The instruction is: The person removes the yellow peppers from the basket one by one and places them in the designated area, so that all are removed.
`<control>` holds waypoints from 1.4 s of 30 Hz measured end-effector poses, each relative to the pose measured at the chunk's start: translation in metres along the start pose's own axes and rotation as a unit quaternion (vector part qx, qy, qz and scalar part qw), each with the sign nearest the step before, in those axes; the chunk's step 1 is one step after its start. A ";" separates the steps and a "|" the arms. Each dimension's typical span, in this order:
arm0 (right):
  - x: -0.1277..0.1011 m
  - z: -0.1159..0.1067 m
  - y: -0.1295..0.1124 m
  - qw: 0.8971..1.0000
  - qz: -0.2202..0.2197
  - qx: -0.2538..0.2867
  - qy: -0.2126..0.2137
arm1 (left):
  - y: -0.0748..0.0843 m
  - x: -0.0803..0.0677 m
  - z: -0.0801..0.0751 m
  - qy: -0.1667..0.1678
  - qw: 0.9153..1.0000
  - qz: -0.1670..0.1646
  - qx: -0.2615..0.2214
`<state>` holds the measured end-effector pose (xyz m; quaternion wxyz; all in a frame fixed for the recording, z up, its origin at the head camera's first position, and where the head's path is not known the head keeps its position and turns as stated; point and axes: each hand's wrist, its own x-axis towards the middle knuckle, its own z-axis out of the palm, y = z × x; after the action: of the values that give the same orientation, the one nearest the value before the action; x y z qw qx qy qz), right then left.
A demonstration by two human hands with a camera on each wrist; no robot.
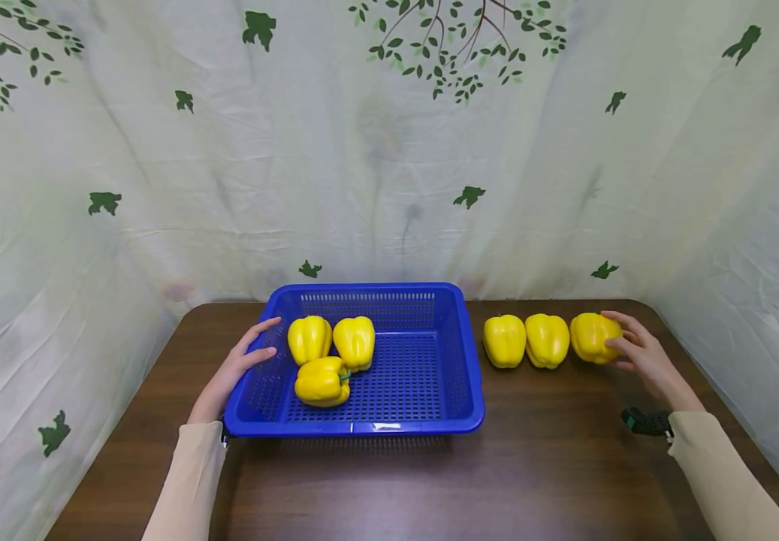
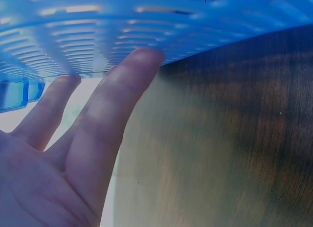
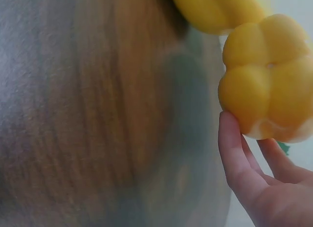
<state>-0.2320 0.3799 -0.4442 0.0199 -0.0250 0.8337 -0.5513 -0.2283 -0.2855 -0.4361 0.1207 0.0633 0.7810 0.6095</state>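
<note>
My right hand [image 1: 644, 358] holds the rightmost yellow bell pepper [image 1: 593, 338] by its right side, with thumb and fingers spread on it. In the right wrist view this pepper [image 3: 266, 80] shows its lobed end, and the fingertips [image 3: 230, 122] lie against its lower edge. At the left side of a blue plastic basket [image 1: 477, 409] is my left hand [image 1: 235, 368], its fingers extended. The left wrist view shows the fingers [image 2: 105, 109] touching the slotted outer wall [image 2: 98, 38]. Inside the basket, on its left half, lie three yellow bell peppers [image 1: 321, 382].
Two more yellow bell peppers, a left one [image 1: 504, 342] and a middle one [image 1: 548, 342], stand in a row between the basket and my right hand. Everything is on a brown wooden table [image 1: 430, 496]. A pale leaf-patterned curtain [image 1: 375, 188] hangs behind and along both sides.
</note>
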 end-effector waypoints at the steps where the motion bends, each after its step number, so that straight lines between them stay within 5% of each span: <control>1: 0.000 0.000 0.001 1.000 0.004 -0.001 -0.002 | 0.000 0.000 0.000 0.000 1.000 0.000 0.000; 32: 0.012 0.004 0.009 0.998 0.030 -0.011 -0.055 | 0.001 -0.002 0.001 -0.002 1.000 -0.001 -0.003; 42: 0.011 0.005 0.007 1.000 -0.001 0.000 -0.020 | 0.000 -0.003 0.001 0.004 1.000 -0.009 0.010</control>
<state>-0.2424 0.3776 -0.4530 0.0359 -0.0367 0.8331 -0.5507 -0.2254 -0.2850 -0.4359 0.1221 0.0550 0.7882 0.6006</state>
